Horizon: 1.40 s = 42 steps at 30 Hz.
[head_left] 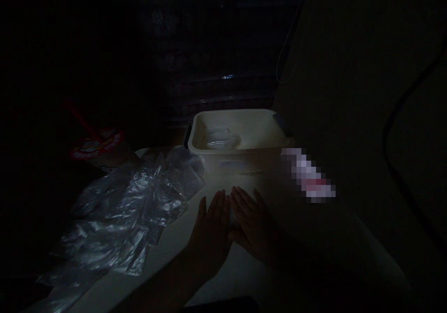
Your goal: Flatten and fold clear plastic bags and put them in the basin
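My left hand (212, 231) lies with outstretched fingers on the pale tabletop (176, 257). Beside it, my right hand (252, 227) is also flat, its fingers stretched forward and its thumb reaching toward the left hand. The fingertips of both hands nearly meet. A faint pale patch shows between them, too dark to make out. Just beyond the hands stands a cream plastic bin (240, 152) with dark side handles. In it lies folded clear plastic (221, 138). To the left of my hands spreads a heap of clear plastic bags (132, 215).
A lidded drink cup (99, 145) with a red straw stands at the left, behind the bags. Right of the bin is a pixelated pink-and-white item (310, 178). A dark cable (386, 140) hangs at the far right. The room is very dim.
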Available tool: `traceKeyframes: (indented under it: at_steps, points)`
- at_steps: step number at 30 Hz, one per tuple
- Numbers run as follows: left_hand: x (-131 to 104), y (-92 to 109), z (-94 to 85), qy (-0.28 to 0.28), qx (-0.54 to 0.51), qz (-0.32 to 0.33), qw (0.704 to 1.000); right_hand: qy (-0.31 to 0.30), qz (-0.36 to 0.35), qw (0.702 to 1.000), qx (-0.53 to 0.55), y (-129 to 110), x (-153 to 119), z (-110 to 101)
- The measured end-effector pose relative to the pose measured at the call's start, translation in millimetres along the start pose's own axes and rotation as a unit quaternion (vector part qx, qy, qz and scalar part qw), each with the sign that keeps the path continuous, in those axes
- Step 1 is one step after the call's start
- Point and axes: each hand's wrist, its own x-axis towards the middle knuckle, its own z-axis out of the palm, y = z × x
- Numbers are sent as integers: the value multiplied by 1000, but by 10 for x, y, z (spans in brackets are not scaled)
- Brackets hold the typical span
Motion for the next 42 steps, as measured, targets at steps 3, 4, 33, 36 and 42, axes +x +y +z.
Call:
traceKeyframes:
  at_steps: [3, 4, 33, 36, 42]
  points:
    - [-3, -1, -12, -6, -3, -5, 1000, -4, 6, 1000, 3, -6, 0, -8]
    - [-5, -2, -16, -6, -3, -6, 1000, -6, 7, 1000, 5, -8, 1, -11]
    - [-9, 12, 0, 16, 1, -7, 1000, -15, 12, 1000, -10, -21, 10, -62]
    - [-9, 10, -3, 12, 4, -8, 1000, -20, 11, 1000, -9, -20, 11, -65]
    - [6, 29, -82, -25, 6, -19, 999, -13, 9, 1000, -8, -21, 7, -62]
